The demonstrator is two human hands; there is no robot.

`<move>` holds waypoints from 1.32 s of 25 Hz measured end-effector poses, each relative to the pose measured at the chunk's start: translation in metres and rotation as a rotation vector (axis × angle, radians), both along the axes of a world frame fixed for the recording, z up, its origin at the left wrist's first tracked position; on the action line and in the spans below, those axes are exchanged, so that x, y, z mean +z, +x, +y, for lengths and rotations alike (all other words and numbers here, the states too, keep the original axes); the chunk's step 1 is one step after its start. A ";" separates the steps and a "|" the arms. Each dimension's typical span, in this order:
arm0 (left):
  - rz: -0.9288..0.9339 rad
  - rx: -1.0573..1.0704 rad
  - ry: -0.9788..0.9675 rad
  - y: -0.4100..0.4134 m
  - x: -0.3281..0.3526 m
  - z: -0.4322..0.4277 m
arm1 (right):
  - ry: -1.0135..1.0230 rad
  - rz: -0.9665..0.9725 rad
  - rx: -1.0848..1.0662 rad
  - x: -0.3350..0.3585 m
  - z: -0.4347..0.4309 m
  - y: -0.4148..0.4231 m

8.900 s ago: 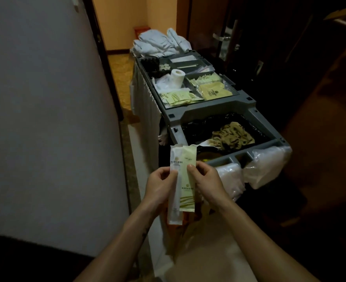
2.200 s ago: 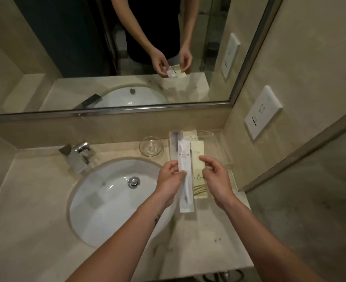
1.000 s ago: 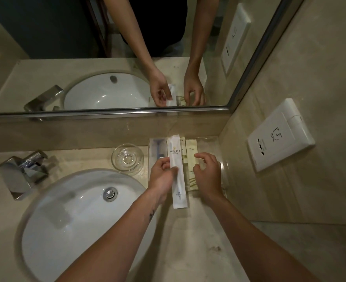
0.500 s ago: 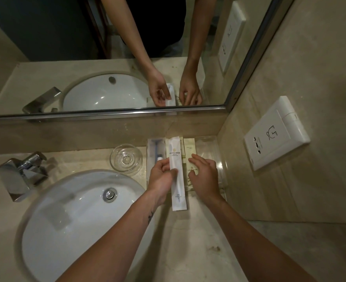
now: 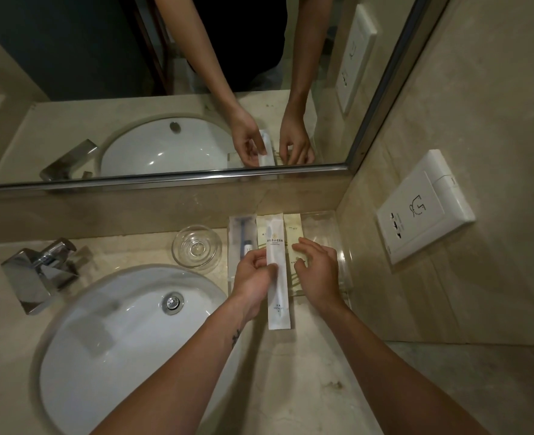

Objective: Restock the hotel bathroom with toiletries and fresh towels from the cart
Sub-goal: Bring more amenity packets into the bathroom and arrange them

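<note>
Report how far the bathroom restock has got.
Done: a clear-wrapped packet and a cream packet lie in the tray. In hand: the left hand pinches a white packet above it; the right hand presses the cream packet. Left: laying the white packet down; no towels show.

Both bare arms reached forward and slightly inward. The left forearm [image 5: 193, 359] bore a small dark mark near the wrist, and the right forearm [image 5: 381, 350] ran alongside it. The left hand [image 5: 253, 277] pinched a long, narrow white plastic sachet [image 5: 276, 296] between thumb and curled fingers. The right hand [image 5: 317, 271], close by but not touching the left, lay palm down with its fingers loosely spread and its fingertips [image 5: 297, 246] resting on a flat cream-coloured packet [image 5: 292, 227].
</note>
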State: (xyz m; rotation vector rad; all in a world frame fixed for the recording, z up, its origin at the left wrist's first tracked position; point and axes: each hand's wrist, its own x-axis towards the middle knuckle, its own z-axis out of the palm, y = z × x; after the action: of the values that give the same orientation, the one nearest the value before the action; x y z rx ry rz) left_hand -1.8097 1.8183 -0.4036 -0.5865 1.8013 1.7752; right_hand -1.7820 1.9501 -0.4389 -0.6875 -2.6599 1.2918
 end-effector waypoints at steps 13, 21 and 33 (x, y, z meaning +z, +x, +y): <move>0.145 -0.174 -0.145 -0.009 0.007 0.045 | -0.472 0.056 -0.071 0.017 0.021 0.018; 0.740 -0.669 -0.616 -0.010 -0.010 0.028 | -0.352 0.015 -0.169 0.011 0.029 0.001; 0.821 -1.146 -0.946 -0.008 -0.024 0.016 | -0.081 0.071 -0.056 0.011 0.027 0.015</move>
State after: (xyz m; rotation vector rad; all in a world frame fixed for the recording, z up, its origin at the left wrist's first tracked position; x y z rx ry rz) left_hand -1.8179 1.8341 -0.4278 0.9080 2.6166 0.2779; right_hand -1.7672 1.9771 -0.4276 -0.7067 -2.5266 1.3883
